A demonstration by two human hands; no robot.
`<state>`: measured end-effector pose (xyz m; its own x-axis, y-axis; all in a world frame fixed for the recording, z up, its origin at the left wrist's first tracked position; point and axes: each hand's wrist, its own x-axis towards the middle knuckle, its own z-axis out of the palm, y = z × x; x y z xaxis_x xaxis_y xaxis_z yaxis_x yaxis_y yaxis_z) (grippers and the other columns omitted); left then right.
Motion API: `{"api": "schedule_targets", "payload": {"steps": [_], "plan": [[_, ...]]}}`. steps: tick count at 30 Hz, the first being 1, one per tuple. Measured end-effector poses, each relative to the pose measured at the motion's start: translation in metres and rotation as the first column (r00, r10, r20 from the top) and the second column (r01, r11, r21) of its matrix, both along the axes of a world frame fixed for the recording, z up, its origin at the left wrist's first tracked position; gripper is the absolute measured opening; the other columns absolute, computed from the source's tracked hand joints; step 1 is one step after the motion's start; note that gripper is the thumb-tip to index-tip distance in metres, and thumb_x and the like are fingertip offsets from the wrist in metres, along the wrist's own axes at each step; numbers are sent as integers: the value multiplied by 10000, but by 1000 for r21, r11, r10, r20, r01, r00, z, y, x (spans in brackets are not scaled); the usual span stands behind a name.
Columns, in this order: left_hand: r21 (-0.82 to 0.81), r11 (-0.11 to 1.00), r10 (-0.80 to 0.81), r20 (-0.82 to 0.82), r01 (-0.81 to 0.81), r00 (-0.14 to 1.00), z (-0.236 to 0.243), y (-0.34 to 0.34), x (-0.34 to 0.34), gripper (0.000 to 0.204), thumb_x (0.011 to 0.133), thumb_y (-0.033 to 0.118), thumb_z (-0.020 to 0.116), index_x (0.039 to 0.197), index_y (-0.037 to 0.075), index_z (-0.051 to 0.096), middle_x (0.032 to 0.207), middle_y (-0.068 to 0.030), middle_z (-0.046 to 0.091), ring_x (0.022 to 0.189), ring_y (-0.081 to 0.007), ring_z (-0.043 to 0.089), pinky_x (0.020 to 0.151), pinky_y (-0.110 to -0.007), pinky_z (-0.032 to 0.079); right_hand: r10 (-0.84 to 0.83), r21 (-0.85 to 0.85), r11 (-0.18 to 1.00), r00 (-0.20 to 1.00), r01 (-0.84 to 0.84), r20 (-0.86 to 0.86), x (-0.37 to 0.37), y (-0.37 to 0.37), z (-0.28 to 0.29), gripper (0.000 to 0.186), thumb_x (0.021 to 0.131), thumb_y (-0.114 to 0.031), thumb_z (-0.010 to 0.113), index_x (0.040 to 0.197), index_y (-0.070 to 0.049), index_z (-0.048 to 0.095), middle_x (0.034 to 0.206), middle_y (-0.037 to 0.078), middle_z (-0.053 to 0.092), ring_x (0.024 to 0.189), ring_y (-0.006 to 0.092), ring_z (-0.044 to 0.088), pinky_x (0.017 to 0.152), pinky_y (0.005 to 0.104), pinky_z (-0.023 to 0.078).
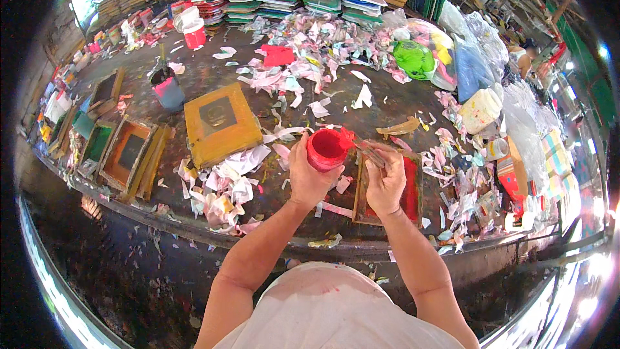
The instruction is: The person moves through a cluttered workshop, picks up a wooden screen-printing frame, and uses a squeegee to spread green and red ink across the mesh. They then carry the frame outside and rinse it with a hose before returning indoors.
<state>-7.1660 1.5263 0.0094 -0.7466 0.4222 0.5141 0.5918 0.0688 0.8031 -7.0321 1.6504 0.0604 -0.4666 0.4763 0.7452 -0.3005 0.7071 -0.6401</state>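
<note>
My left hand [306, 178] grips a round tub [326, 152] of red paint or ink. My right hand [384, 178] is closed on a flat scraper [367, 148], its tip loaded with red paste at the tub's right rim. Below my right hand lies a wooden-framed screen [410, 197] smeared with red. A yellowed screen frame [219, 142] with a grey centre rests to the left of the tub, beside loose crumpled scraps [226, 190].
More frames [129, 152] and paint pots [166, 90] stand at left. Scraps [310, 52] cover the back, before stacked boards [252, 0]. Plastic bags [475, 71] line the right side, where a person [520, 61] is partly visible. The table's front edge [161, 220] curves below.
</note>
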Motion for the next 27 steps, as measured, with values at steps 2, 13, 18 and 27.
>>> {"api": "schedule_targets", "payload": {"steps": [2,13,18,27], "plan": [[-5,1000,-5,11,5,1000,0,-1,1,1162,693,256,1042,1625,-55,422,1469,-219,613,1399,-418,570,1218,-523,438,-2,-90,996,989,16,149,2,-1,-1,272,1050,108,645,1295,-2,601,1392,160,697,1291,232,701,1108,376,569],[64,998,-24,-18,25,1000,-9,-13,2,1140,715,284,1040,1612,-57,425,1480,-240,599,1394,-433,567,1211,-523,451,-247,136,969,753,208,609,12,9,37,315,974,38,720,1277,-31,664,1208,221,745,1172,453,732,971,464,598],[89,995,-39,-37,42,999,-13,-20,11,1198,695,290,1051,1622,-74,386,1493,-268,565,1404,-467,537,1193,-579,444,-388,369,907,743,202,546,2,32,74,322,1004,-38,705,1321,-9,655,1190,252,764,1135,483,745,953,507,600],[-4,998,-63,78,64,995,-25,-22,9,1301,707,250,1031,1666,-132,238,1464,-227,630,1357,-458,605,1174,-576,456,-63,118,993,903,14,426,-29,26,114,375,996,-83,713,1351,33,675,1167,254,813,1108,333,820,933,414,609]]}}
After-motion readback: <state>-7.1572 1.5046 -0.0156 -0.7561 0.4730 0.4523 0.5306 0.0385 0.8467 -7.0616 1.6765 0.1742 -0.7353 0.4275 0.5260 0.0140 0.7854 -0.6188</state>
